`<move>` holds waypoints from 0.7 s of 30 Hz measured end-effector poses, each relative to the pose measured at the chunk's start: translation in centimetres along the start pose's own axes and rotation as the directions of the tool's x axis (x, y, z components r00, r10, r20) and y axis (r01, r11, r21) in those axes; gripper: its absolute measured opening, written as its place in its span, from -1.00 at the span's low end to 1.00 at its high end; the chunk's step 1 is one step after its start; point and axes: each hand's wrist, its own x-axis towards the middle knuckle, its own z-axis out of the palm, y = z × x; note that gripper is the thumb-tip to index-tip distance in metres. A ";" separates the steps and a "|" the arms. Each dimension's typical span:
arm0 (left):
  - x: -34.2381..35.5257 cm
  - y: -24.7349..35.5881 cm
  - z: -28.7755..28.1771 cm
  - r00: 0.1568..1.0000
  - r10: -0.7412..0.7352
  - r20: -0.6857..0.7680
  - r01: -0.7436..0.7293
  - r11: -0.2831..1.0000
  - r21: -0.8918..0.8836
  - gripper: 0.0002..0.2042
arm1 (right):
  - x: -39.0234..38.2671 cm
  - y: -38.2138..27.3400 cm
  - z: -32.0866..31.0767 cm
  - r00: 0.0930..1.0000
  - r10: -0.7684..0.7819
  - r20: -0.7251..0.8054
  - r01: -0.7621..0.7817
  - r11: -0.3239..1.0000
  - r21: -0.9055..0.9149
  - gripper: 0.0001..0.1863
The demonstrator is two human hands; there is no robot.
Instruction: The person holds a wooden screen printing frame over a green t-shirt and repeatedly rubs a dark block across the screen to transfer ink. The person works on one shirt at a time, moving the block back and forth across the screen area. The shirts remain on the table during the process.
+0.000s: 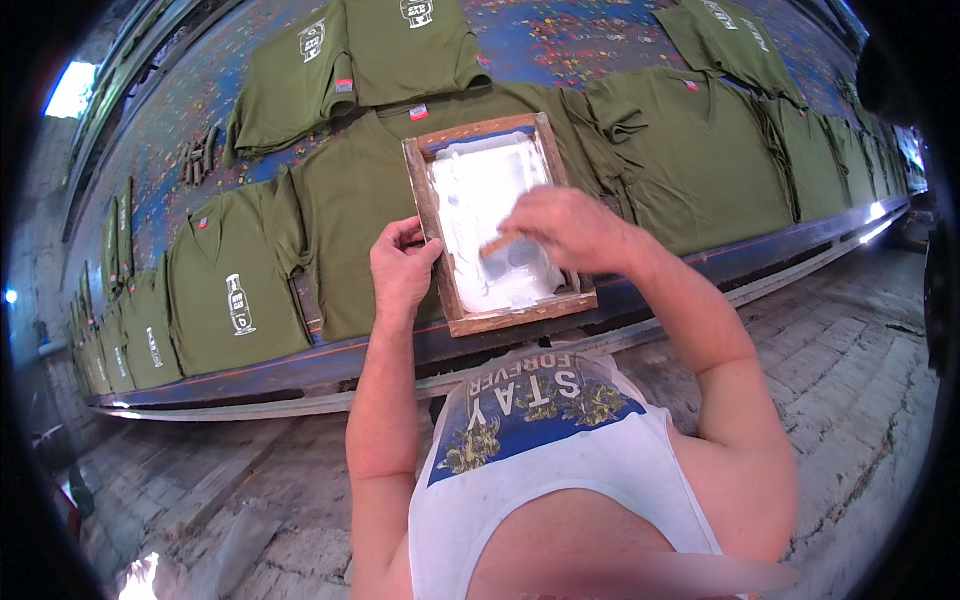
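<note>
A wooden screen-printing frame [522,314] lies tilted on an olive green T-shirt [356,200] in front of me. Thick white ink [470,190] covers most of its mesh, and a printed shape shows through near the lower end. My left hand [402,268] grips the frame's left rail, thumb on top. Inside the frame, my right hand [570,228] is closed around a squeegee [500,243] with a wooden edge, held over the lower half of the mesh. The fingers cover most of the squeegee.
A long blue table [570,50], speckled with paint, curves across the view. Printed olive T-shirts [235,275] lie to the left, and a plain one [690,165] to the right. Folded printed shirts [410,55] lie behind. Dark rolled pieces [200,158] sit at far left.
</note>
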 end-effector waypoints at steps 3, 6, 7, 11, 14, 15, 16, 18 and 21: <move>-0.3 0.4 0.2 0.999 -0.025 -0.026 0.026 1.000 0.017 -0.57 | 3.7 3.1 -0.4 0.991 -0.001 -0.136 -0.013 0.995 -0.102 -0.63; -0.6 0.6 0.6 0.997 -0.025 -0.074 0.029 0.998 0.052 -0.60 | 6.1 5.3 -0.5 0.958 -0.034 -0.285 -0.017 0.985 -0.174 -0.63; -0.8 0.6 0.8 0.996 -0.013 -0.087 0.017 0.999 0.042 -0.60 | 6.4 5.7 -0.4 0.950 -0.024 -0.311 -0.023 0.989 -0.146 -0.64; -1.3 0.7 1.4 0.986 -0.017 -0.169 0.033 0.995 0.091 -0.62 | 6.3 6.6 -0.6 0.972 -0.057 -0.229 0.035 0.994 -0.099 -0.60; -1.7 0.5 1.9 0.976 0.023 -0.215 0.006 0.991 0.134 -0.63 | 5.2 5.8 -0.3 0.977 -0.093 -0.194 0.073 0.991 -0.110 -0.54; -1.7 0.4 2.0 0.974 0.047 -0.223 -0.015 0.990 0.141 -0.63 | 4.6 5.3 -0.1 0.978 -0.112 -0.176 0.092 0.989 -0.116 -0.54; -1.7 0.4 2.1 0.973 0.053 -0.225 -0.023 0.991 0.135 -0.63 | 3.9 4.8 0.1 0.978 -0.131 -0.164 0.111 0.986 -0.123 -0.53; -1.7 0.1 2.1 0.973 0.071 -0.220 -0.045 0.992 0.122 -0.64 | 2.3 3.4 1.0 0.974 -0.148 -0.171 0.125 0.983 -0.136 -0.54; -1.5 -0.1 1.9 0.976 0.083 -0.204 -0.052 0.987 0.154 -0.65 | -0.1 1.0 2.6 0.973 -0.148 -0.175 0.126 0.983 -0.132 -0.55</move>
